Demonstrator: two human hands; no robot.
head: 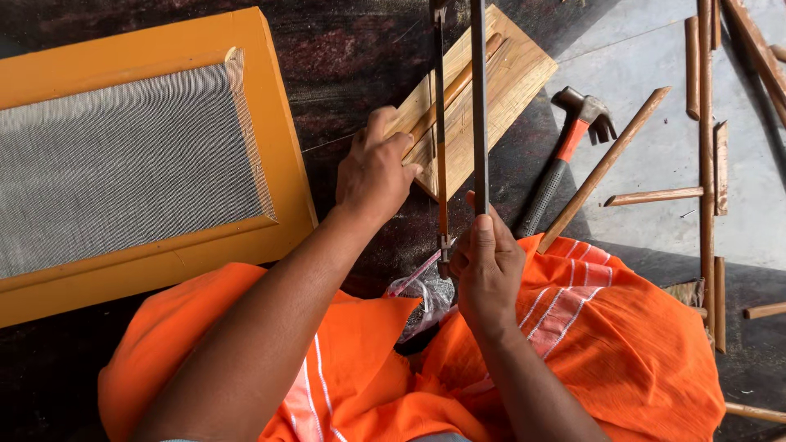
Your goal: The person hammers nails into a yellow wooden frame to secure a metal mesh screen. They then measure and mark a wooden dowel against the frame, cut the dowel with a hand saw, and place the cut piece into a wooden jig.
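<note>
My left hand (374, 168) presses down on a thin wooden strip (458, 82) that lies on a light wooden board (508, 82). My right hand (487, 266) grips the handle end of a hacksaw (479, 106). Its dark frame and thin blade run away from me, with the blade crossing the strip just right of my left fingers. Both hands work over a dark floor, above my orange-clad lap.
A yellow wooden frame with grey mesh (139, 164) lies at the left. A claw hammer (565, 155) with an orange and black handle rests right of the board. Several wooden strips (704, 147) lie scattered on the grey floor at the right. A crumpled plastic bag (422, 295) sits at my lap.
</note>
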